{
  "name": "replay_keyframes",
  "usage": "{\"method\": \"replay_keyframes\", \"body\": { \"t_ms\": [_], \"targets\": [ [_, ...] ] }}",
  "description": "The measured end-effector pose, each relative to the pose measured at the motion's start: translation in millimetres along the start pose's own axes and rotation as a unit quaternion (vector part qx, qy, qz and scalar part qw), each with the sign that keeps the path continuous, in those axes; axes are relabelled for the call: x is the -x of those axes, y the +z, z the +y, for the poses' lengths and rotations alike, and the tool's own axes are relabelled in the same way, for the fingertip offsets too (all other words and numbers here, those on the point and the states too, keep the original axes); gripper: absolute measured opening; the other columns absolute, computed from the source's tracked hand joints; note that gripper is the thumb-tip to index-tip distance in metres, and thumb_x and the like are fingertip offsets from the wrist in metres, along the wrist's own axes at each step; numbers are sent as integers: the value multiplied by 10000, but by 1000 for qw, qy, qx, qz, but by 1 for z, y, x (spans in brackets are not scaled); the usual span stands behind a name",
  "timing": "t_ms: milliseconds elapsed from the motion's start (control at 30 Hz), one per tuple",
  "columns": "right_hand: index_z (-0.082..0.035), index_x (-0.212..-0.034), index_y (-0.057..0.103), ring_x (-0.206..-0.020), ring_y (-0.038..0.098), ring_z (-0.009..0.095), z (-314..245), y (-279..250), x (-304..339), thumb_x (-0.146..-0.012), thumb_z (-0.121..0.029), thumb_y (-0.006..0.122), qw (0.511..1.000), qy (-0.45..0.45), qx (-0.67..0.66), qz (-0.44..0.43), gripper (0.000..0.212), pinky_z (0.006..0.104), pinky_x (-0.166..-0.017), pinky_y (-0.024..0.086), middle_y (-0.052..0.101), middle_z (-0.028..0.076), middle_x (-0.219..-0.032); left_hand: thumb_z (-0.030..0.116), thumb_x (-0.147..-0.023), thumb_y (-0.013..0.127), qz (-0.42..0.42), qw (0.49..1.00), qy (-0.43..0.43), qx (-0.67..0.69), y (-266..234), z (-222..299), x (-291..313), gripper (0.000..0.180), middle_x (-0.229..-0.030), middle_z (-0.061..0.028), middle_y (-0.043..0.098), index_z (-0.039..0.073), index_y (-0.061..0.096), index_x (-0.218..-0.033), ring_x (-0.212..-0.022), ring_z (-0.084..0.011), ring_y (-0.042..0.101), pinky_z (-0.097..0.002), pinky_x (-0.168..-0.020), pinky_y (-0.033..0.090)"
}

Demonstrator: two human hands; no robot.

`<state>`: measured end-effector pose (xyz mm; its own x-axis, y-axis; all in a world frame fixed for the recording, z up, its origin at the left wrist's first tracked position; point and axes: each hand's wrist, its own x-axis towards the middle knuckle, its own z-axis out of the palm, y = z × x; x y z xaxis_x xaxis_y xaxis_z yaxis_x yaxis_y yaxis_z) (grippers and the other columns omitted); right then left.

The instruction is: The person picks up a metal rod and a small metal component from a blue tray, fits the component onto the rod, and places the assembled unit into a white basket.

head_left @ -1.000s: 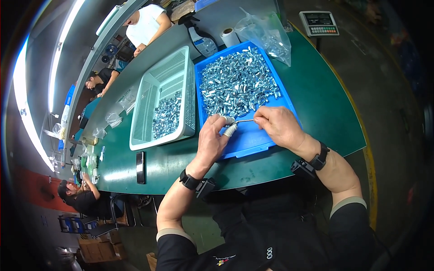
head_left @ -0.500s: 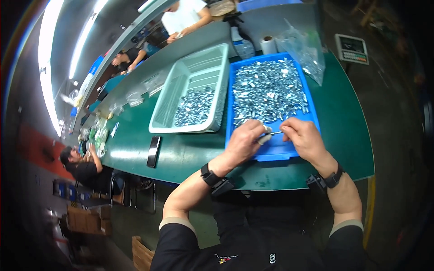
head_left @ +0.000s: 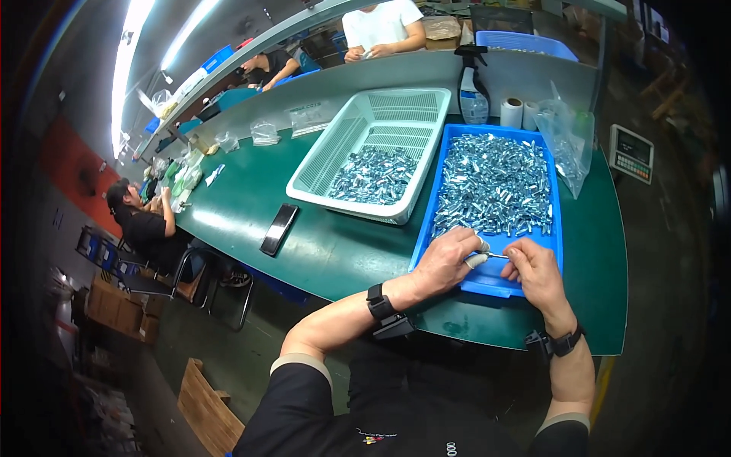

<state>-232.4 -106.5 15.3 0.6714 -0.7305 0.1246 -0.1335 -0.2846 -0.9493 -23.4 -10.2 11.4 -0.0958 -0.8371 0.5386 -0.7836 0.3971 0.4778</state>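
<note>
Both my hands are over the near end of a blue tray, which is heaped with small shiny metal pieces. My left hand is closed in a pinch, with pale covers on its thumb and index finger. Between the two hands shows a thin metal rod. My right hand has its fingers closed on the rod's right end, while the left fingertips grip the other end. Whatever else lies inside the left pinch is hidden.
Left of the tray stands a pale green basket with more metal pieces. A phone lies on the green table. Behind are a spray bottle, white rolls and a clear bag. A scale stands right; co-workers sit beyond.
The whole view has shifted, so the table and tray appear further right and lower. Both hands stay together over the tray's near end, the thin rod still between them.
</note>
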Motion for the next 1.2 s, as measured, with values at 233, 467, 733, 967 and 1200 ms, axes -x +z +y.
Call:
{"method": "replay_keyframes", "body": {
  "t_ms": [233, 467, 733, 967, 1200],
  "targets": [
    [-4, -1015, 679, -623, 622, 85, 8, -2, -3, -1070, -172, 571, 995, 77, -33, -51, 207, 231, -589, 488, 712, 59, -739, 89, -872, 762, 2, 1000, -6, 6, 4, -5, 5, 153, -929, -111, 660, 53, 687, -1001, -888, -326, 655, -427, -753, 529],
    [8, -1147, 624, -867, 665, 106, 1, -2, -6, -1063, -115, 560, 993, 63, -65, -79, 162, 253, -765, 518, 744, 87, -969, 80, -877, 772, -5, 994, -89, 56, 1, -11, 8, 150, -933, -126, 696, 25, 691, -991, -903, -317, 687, -407, -786, 543],
    [26, -987, 682, -723, 676, 124, 3, 1, -2, -1064, -192, 602, 997, 55, -7, -49, 245, 266, -664, 530, 744, 97, -813, 92, -874, 773, -2, 998, -46, 53, 2, -9, 9, 157, -929, -129, 684, 21, 688, -986, -891, -326, 669, -423, -770, 534],
    [22, -871, 711, -638, 638, 118, 4, 5, -1, -1070, -236, 611, 994, -14, 91, -62, 341, 282, -601, 516, 690, 64, -703, 102, -865, 780, -14, 999, 3, 34, 1, -6, 9, 158, -909, -117, 657, 40, 679, -969, -873, -332, 645, -433, -758, 529],
    [17, -874, 708, -626, 629, 118, -1, -2, -3, -1077, -272, 591, 999, 7, 42, -16, 372, 282, -585, 494, 676, 66, -685, 89, -868, 781, 15, 996, 28, -85, -26, -4, 6, 149, -919, -109, 670, 53, 700, -987, -886, -315, 659, -409, -753, 542]
  ]
}}
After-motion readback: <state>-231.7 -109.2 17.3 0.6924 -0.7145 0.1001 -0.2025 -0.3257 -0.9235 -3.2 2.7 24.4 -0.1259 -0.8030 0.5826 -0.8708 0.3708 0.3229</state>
